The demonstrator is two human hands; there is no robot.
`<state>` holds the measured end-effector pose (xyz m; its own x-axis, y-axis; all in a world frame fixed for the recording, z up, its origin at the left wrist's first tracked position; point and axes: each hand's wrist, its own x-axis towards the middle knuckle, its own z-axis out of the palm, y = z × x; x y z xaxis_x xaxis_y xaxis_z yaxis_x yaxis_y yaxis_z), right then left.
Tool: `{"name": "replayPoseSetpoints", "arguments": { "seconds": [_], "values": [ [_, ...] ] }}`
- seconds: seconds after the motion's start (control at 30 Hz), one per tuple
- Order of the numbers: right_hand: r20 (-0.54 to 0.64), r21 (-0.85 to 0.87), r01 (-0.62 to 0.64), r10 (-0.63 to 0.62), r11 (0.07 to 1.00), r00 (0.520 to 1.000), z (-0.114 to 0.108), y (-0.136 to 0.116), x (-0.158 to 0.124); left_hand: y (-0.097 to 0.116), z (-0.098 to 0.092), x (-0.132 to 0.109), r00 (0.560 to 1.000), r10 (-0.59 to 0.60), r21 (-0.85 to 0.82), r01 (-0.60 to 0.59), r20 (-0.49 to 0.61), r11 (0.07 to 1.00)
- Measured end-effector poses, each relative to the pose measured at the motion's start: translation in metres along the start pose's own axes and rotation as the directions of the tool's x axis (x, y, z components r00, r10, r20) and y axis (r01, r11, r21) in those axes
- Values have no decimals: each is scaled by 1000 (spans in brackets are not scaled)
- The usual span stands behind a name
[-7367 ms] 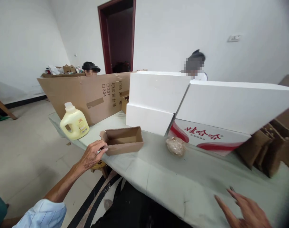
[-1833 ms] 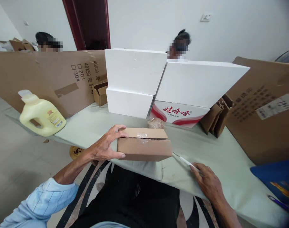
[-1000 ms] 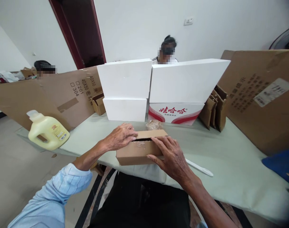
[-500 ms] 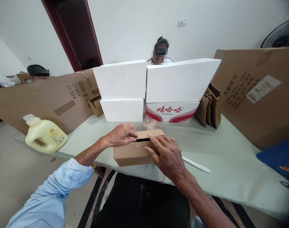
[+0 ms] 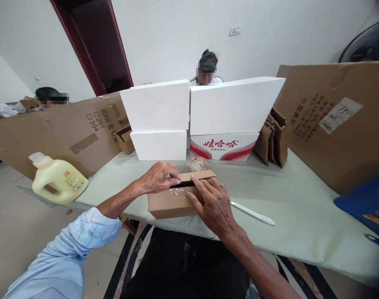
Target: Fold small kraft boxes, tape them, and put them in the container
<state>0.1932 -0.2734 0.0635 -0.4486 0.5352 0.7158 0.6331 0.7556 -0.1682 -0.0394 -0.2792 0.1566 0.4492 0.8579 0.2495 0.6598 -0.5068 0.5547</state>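
Note:
A small brown cardboard box (image 5: 169, 202) lies at the near edge of the pale green table (image 5: 289, 203). Its top flaps stand slightly apart, with a dark gap and torn clear tape between them. My left hand (image 5: 160, 176) rests on the box's top left, fingers curled over the near flap's edge. My right hand (image 5: 214, 203) lies over the box's right front, fingers bent against the top flap. A white plastic knife (image 5: 253, 213) lies on the table just right of my right hand. A crumpled clear wrap (image 5: 198, 163) sits behind the box.
White foam boxes (image 5: 189, 112) and a red-and-white carton (image 5: 223, 146) stand behind. Large cardboard sheets (image 5: 332, 120) lean left and right. A yellow jug (image 5: 58, 179) lies at the table's left end. Brown paper bags (image 5: 275, 137) stand right of the carton. Two people sit beyond.
My right hand let go of the white knife and came onto the box. Both hands now work at the flaps, and the gap in the top has widened slightly.

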Motion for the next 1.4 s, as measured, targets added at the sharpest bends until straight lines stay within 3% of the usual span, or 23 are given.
{"name": "replayPoseSetpoints", "arguments": {
  "seconds": [0.47, 0.7, 0.9, 1.0, 1.1, 1.27, 1.4],
  "values": [
    [18, 32, -22, 21, 999, 1000, 2, 0, -1, -6, 8, 6, 998, -15, 120, 21, -54, 993],
    [24, 47, -18, 16, 999, 1000, 0, -1, -2, -13, 8, 9, 995, -70, 41, 73, -74, 997],
    [6, 63, -22, 21, 998, 1000, 0, -1, -2, -11, -4, 9, 979, -156, -115, 141, -129, 983],
    [13, 66, -25, 24, 998, 1000, 0, 0, -1, 1, -4, -4, 978, -64, -64, 52, -200, 997],
    [18, 74, -23, 21, 997, 1000, 0, 1, 1, 10, 11, -20, 959, 150, 147, -116, -240, 982],
    [4, 58, -14, 14, 998, 1000, 3, 1, 1, 5, 43, -38, 891, 432, 630, -257, -139, 733],
    [-2, 50, -16, 16, 999, 1000, 4, 1, 1, -1, 49, -43, 850, 518, 712, -305, -97, 633]
  ]
}}
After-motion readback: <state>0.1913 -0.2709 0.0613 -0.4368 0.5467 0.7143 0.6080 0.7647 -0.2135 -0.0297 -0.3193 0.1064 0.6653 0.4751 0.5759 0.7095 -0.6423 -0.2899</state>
